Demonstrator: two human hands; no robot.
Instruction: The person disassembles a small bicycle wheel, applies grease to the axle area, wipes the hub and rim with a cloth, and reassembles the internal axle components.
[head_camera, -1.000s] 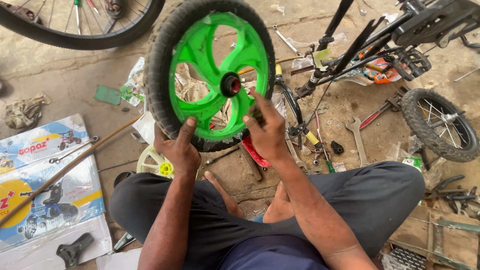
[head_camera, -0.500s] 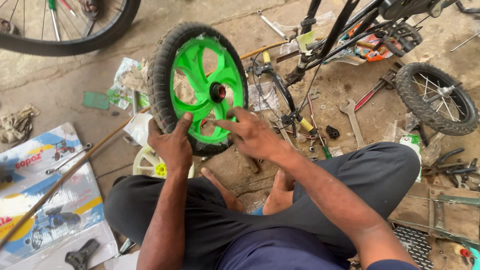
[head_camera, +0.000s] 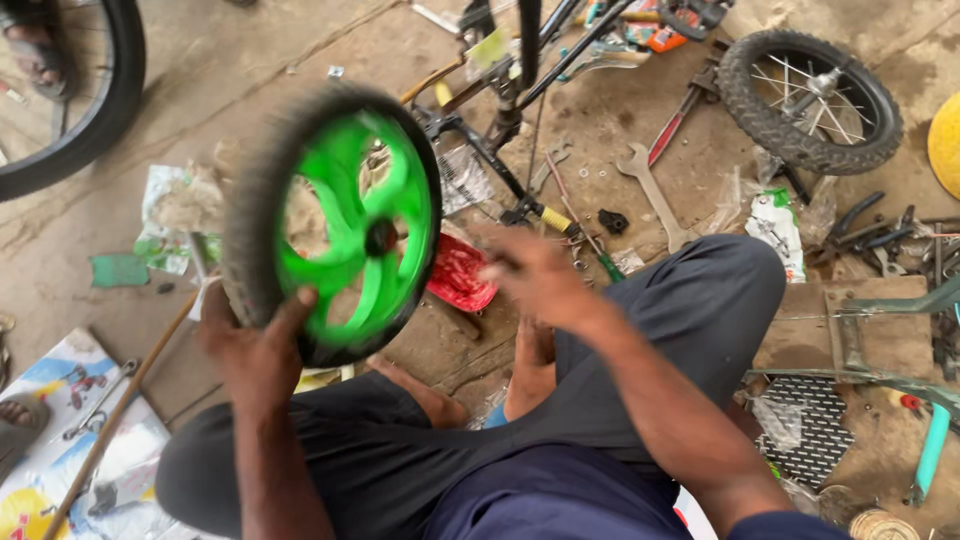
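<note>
A small bicycle wheel (head_camera: 340, 225) with a bright green plastic rim and a black tyre stands upright in front of my knees, blurred by motion. My left hand (head_camera: 255, 350) grips its lower left edge, thumb on the tyre. My right hand (head_camera: 530, 275) hangs free to the right of the wheel, fingers loosely curled, holding nothing, above a red rag (head_camera: 460, 275) on the ground. I sit cross-legged in dark trousers on a dirt floor.
A black bicycle frame (head_camera: 520, 60) lies beyond the wheel. A spoked wheel with knobbly tyre (head_camera: 810, 100) is at the far right, a spanner (head_camera: 655, 195) and loose tools near it. A large wheel (head_camera: 90, 100) stands far left. A printed carton (head_camera: 70, 440) and wooden stick (head_camera: 120, 410) lie left.
The wheel has swung to the left and turned edge-on. My right hand has come off the wheel and pulled back to the right; my left hand still holds the tyre.
</note>
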